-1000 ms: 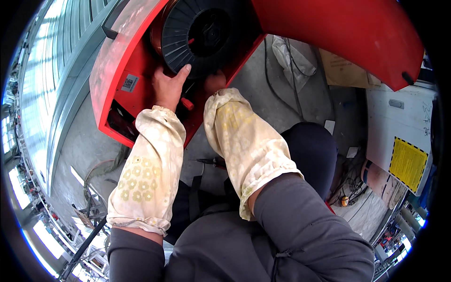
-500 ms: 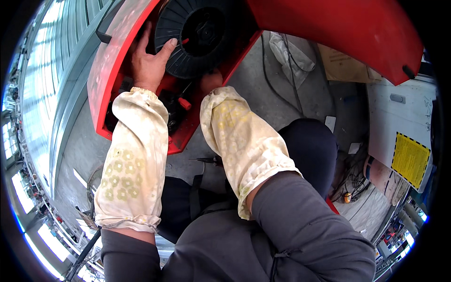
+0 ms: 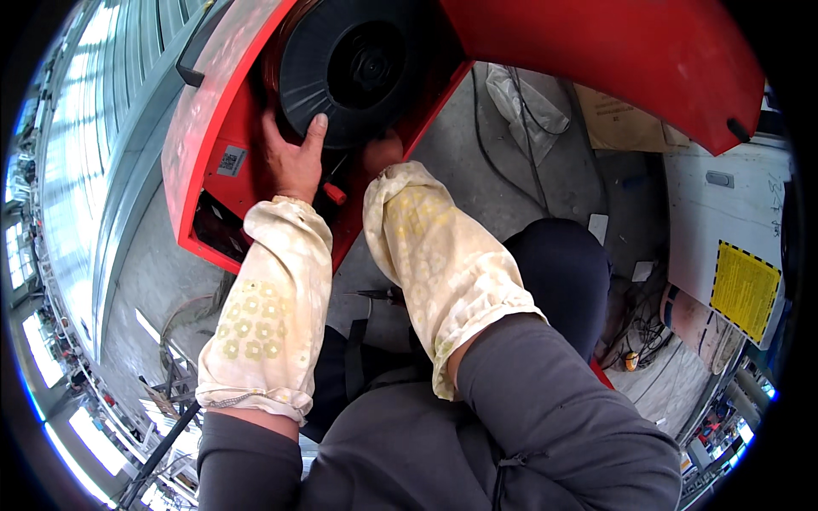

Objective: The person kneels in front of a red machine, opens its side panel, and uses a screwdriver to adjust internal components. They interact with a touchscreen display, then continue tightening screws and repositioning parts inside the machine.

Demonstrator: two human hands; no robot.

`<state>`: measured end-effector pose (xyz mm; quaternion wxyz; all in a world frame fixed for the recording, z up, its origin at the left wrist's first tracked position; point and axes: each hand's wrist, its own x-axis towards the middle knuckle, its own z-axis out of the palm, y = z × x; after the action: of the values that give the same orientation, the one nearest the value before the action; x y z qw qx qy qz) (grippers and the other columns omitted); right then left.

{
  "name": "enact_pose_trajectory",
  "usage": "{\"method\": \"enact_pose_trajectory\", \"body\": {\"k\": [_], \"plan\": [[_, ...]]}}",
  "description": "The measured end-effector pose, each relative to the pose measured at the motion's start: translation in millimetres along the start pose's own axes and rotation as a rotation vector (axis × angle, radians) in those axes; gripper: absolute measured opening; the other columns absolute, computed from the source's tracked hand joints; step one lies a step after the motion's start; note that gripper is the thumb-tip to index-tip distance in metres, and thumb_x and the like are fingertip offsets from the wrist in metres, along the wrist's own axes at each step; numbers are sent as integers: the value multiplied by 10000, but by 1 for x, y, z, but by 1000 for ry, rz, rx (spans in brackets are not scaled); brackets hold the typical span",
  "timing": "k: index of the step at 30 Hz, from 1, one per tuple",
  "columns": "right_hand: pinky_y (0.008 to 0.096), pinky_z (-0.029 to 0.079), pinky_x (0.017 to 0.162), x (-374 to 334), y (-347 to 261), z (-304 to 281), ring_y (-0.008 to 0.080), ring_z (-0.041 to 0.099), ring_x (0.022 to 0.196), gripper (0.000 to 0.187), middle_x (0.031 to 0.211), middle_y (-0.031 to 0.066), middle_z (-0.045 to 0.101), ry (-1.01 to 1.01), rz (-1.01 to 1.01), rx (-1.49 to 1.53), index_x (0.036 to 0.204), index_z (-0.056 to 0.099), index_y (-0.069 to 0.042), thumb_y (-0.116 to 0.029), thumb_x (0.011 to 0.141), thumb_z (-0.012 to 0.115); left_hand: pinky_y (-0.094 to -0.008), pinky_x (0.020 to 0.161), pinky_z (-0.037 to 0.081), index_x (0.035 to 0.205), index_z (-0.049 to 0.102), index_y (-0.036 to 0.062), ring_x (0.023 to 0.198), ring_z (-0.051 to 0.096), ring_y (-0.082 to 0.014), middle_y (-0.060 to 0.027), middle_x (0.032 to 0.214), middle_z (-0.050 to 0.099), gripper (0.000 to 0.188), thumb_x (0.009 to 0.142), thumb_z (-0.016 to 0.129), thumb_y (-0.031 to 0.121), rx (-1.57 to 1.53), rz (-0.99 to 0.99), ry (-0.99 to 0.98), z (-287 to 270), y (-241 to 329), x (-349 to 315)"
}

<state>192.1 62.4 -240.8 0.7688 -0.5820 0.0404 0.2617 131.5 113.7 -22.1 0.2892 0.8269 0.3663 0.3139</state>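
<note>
While the spool (image 3: 362, 68) sits upright in the open red cabinet (image 3: 213, 170), near its upper edge, the left hand (image 3: 294, 157) lies against the spool's lower left rim. Its fingers are spread and curled round that rim, the thumb (image 3: 317, 128) pointing up over the black face, so the hand is grasping the spool from the side. The right hand (image 3: 382, 153) is under the spool's lower edge, touching or just beside it; most of it is hidden behind the cuff, so I cannot tell whether its fingers are clenched or released. Both forearms wear pale sleeve covers (image 3: 268, 315) with a yellow flower print. A small red knob (image 3: 334, 194) sticks out of the cabinet just below the left hand, between the two wrists. The cabinet's red lid (image 3: 613, 60) is swung open above and to the right of the spool. On the concrete floor (image 3: 511, 170) to the right of the cabinet lie a crumpled clear bag (image 3: 520, 89), black cables (image 3: 503, 149) and a piece of cardboard (image 3: 618, 115). Further right stands a white panel (image 3: 724, 221) with a yellow label (image 3: 745, 289).
</note>
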Motion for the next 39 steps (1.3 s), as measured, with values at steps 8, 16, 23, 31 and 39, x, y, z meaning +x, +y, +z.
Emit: {"method": "enact_pose_trajectory", "body": {"k": [8,16,23,31,39], "plan": [[405,491,873,-6,-12,-1,377,653,1020,412,1049,237,682,-21,-135,-129,1153,629,2,-325,902,636,-446,1040,378,1296,460,-36,1228,486,-392,-261,1314,504,770,729,833,328,128,207,13,-7,-2,4],[396,492,868,4,14,3,319,663,1013,382,1065,204,688,-95,-106,232,1152,623,14,-276,905,642,-412,1065,371,1391,386,-68,1263,482,-375,-276,1350,488,889,769,794,419,132,193,-82,-21,18,72],[350,498,877,7,9,-10,236,646,1009,338,1128,169,672,-201,-139,83,1201,583,27,-163,925,621,-421,1100,323,1451,351,-7,1307,429,-399,-270,1404,445,872,813,743,439,5,212,-140,-17,18,57],[316,492,871,-20,-40,3,197,622,1017,296,1138,133,664,-60,-168,238,1211,577,26,-130,959,578,-454,1099,315,1470,344,47,1334,366,-418,-276,1441,370,851,826,717,459,62,210,-94,-9,-2,33],[313,491,877,-39,-66,11,191,626,1016,272,1153,137,656,-80,-88,295,1204,582,18,-117,972,545,-434,1078,340,1500,275,53,1305,419,-415,-262,1435,416,871,843,701,434,-103,-96,-204,-2,-6,-1]]}}
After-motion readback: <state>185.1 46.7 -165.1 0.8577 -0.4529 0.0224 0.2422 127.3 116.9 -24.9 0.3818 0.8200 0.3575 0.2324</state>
